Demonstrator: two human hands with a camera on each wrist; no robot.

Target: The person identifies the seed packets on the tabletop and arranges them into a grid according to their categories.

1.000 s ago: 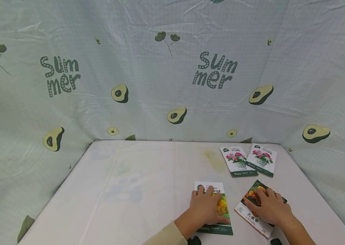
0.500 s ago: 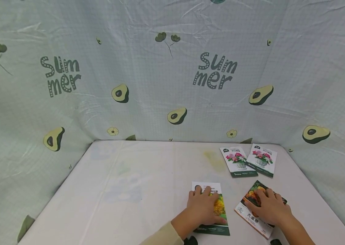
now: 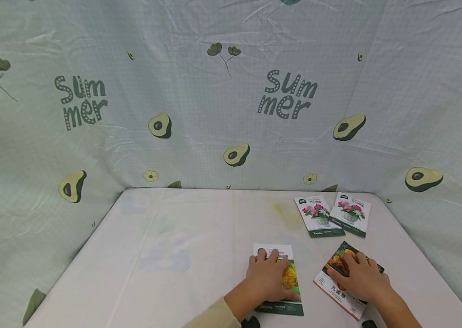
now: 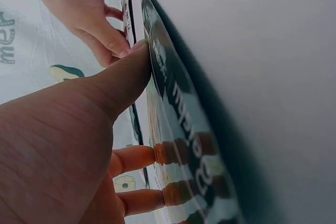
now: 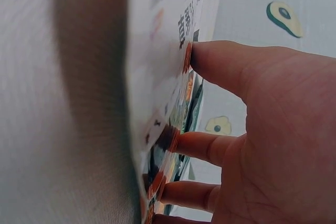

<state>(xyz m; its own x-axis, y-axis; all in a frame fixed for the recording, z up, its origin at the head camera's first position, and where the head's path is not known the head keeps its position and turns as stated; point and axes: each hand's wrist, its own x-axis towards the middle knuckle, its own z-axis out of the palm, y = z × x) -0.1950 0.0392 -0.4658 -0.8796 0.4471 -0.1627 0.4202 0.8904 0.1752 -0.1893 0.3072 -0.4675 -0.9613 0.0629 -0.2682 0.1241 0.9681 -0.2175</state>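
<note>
My left hand [image 3: 266, 279] rests spread on a flower seed packet [image 3: 291, 276] with yellow blooms, a white top and a dark green bottom band. In the left wrist view, the thumb and fingertips press on this glossy packet's face [image 4: 176, 85]. To the right, my right hand [image 3: 361, 279] lies over a second seed packet [image 3: 331, 288], turned at an angle, with orange flowers and a white end. Its thumb and fairly straight fingers touch the packet's printed face [image 5: 163, 51] in the right wrist view. Both palms stay raised above the packets.
Two more flower packets, a left one [image 3: 317, 216] and a right one [image 3: 351, 214], overlap at the table's back right corner. The pale table [image 3: 165, 255] meets a hanging curtain [image 3: 198, 91] printed with avocados along its back and sides.
My left hand has slid its packet a little to the left across the table. The right hand and its packet have stayed in place, as have the two packets at the back.
</note>
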